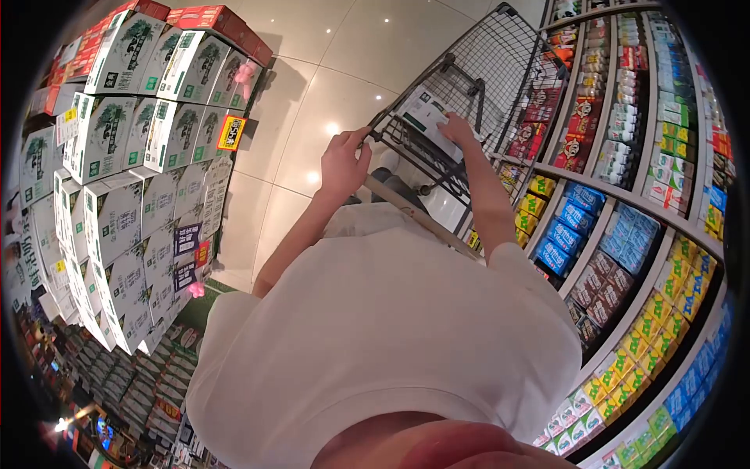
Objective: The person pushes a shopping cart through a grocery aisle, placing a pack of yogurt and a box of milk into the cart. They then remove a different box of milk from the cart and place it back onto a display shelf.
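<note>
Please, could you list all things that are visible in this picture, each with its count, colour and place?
shopping cart: one, dark wire, ahead on the tiled floor.
white box: one, white with green print, on the cart's rear edge.
stacked cartons: many, white and green, on the left.
red cartons: several, top left.
shelves: several rows of many-coloured packs, on the right.
left hand: one, on the cart handle.
right hand: one, resting on the white box.

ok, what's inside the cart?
The cart basket looks bare through the wire. A white box lies by the handle under the right hand; the hand and box hide what's beneath.
</note>
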### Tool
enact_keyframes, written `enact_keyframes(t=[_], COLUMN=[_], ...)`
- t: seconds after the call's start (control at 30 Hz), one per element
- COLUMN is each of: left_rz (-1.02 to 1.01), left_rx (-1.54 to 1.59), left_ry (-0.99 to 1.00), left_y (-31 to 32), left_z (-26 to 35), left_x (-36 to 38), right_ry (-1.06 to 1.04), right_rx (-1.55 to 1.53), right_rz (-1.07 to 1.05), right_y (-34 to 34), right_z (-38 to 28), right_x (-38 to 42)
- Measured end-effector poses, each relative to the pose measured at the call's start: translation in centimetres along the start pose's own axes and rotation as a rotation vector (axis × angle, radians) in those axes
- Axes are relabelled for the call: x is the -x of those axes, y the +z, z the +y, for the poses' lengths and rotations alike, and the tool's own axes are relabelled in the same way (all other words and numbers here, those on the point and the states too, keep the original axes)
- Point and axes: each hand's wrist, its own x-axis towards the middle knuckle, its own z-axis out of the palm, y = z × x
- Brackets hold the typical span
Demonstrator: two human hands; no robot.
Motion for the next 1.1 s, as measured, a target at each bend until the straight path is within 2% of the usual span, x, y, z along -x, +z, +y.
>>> enact_keyframes(t=[0.13, 0.27, 0.3, 0.4, 0.6, 0.67, 0.73, 0.87, 1.1], left_rz=[-0.007, -0.032, -0.036, -0.033, -0.050, -0.058, -0.072, -0.043, -0.063], left_rx=[-0.010, -0.009, -0.011, -0.013, -0.022, -0.020, -0.022, -0.028, -0.016], left_ry=[-0.007, -0.030, -0.031, -0.037, -0.051, -0.056, -0.058, -0.036, -0.053], left_y=[1.5, 2.6, 2.8, 3.7, 4.1, 4.2, 4.4, 4.4, 4.6], left_z=[1.4, 2.8, 3.2, 3.7, 4.7, 4.7, 4.8, 4.9, 5.3], left_x=[-0.6, -1.1, -1.3, -1.6, -2.0, -2.3, -2.2, -2.7, -2.7], right_ry=[0.055, 0.025, 0.050, -0.004, -0.113, -0.187, -0.265, -0.197, -0.269], right_rx=[0.174, 0.076, 0.061, 0.088, 0.124, 0.176, 0.235, 0.193, 0.244], right_rz=[-0.082, 0.041, 0.005, -0.138, -0.102, -0.108, -0.148, -0.061, 0.146], right_y=[1.9, 0.7, 0.4, -0.5, 3.2, 2.6, 1.3, -2.8, -19.8], right_z=[-0.4, 0.4, 0.8, 2.4, 7.2, 7.6, 7.9, 7.6, 4.5], right_x=[-4.4, -2.9, -3.4, -5.0, -10.3, -11.5, -11.7, -8.0, 5.9])
